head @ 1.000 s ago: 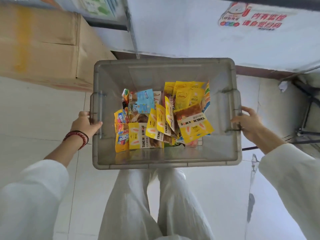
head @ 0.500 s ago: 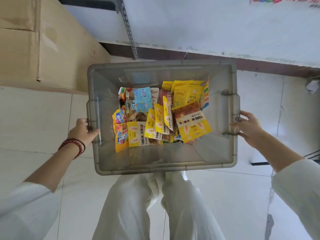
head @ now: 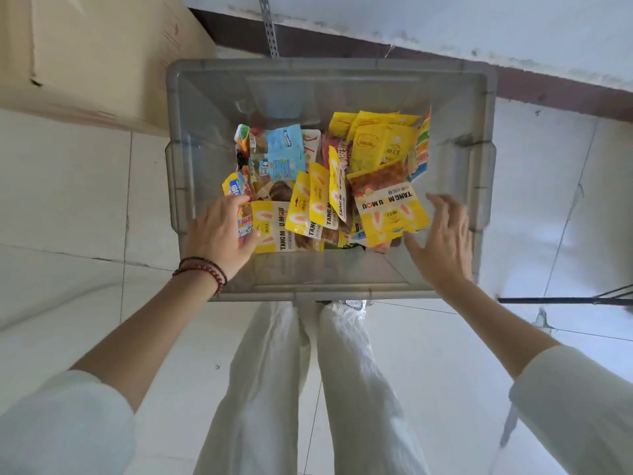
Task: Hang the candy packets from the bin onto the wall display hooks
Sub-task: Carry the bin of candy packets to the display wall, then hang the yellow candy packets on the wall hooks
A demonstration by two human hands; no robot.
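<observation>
A grey translucent bin (head: 479,186) stands on the tiled floor in front of my legs. Several candy packets fill it: yellow ones (head: 390,210) in the middle and at the right, blue ones (head: 284,152) at the back left. My left hand (head: 219,231) reaches into the bin's left side, its fingers lying on a yellow packet (head: 270,228) at the front left. My right hand (head: 442,241) hovers inside the bin at the right with spread fingers, next to the large yellow packet and holding nothing. No display hooks are in view.
A large cardboard box (head: 85,56) stands on the floor to the left of the bin. The white wall (head: 445,18) with a dark baseboard runs behind it, with a slotted metal rail (head: 269,25) on it. A dark metal bar (head: 565,299) lies at the right.
Both hands have let go of the bin's side handles and moved inside it, over the packets. The bin now stands on the floor, and the view has tilted further down.
</observation>
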